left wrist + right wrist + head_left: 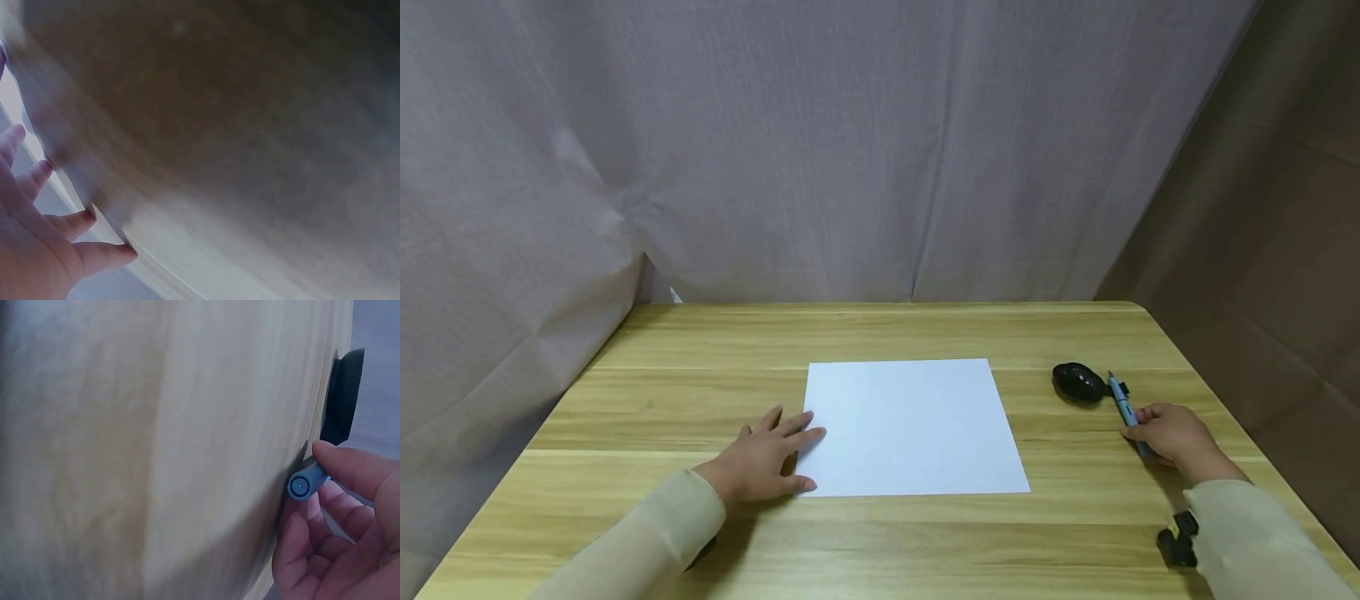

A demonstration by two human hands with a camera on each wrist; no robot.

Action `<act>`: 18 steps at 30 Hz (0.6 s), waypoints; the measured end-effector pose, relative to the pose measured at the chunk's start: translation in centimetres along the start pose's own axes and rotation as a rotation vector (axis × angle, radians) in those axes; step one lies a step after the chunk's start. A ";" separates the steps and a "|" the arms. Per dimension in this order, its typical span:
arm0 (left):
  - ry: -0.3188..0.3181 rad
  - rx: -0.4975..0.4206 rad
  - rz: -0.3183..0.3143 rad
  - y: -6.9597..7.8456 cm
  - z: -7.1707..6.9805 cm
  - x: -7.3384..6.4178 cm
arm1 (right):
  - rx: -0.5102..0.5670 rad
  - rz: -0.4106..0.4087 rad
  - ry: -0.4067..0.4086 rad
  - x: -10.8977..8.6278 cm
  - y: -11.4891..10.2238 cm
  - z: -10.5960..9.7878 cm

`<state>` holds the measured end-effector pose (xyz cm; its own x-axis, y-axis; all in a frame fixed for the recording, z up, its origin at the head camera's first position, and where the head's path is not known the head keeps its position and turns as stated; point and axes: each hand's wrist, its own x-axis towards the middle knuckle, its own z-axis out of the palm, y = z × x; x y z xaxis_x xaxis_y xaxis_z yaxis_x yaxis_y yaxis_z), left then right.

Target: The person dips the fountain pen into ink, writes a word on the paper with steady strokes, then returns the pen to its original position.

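Note:
A white sheet of paper [913, 429] lies flat on the wooden table. At its left edge my left hand [763, 462] is spread, fingertips resting on the paper's margin; the left wrist view shows the spread fingers [103, 255] against the surface. On the right side, my right hand [1172, 435] pinches a blue pen [1123, 402] between thumb and fingers, its narrow end pointing away from me. In the right wrist view the pen's round end [301, 485] faces the camera. Just left of the pen sits a glossy black rubber bulb blower [1078, 383], its nozzle reaching behind the pen.
The wooden table [925, 550] runs back to a grey curtain [790, 150]. A darker brown cloth [1277, 233] hangs along the right side. A small black device [1178, 540] is strapped at the right sleeve.

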<state>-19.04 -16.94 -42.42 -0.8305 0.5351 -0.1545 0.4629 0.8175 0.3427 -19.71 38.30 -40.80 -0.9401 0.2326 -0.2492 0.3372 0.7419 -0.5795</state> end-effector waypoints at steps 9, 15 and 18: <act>-0.009 0.004 -0.013 -0.1 0.1 0.0 | -0.133 -0.069 0.040 -0.5 -0.3 -0.4; -0.005 -0.002 -0.010 -0.1 0.0 -0.1 | -0.186 -0.112 0.064 -0.7 -0.7 -0.5; -0.003 -0.004 -0.005 -0.1 0.0 -0.1 | -0.201 -0.129 0.069 -0.9 -1.0 -0.6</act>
<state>-19.02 -17.02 -42.45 -0.8318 0.5317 -0.1592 0.4576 0.8192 0.3457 -19.28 37.75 -39.50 -0.9782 0.1653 -0.1260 0.2043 0.8766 -0.4356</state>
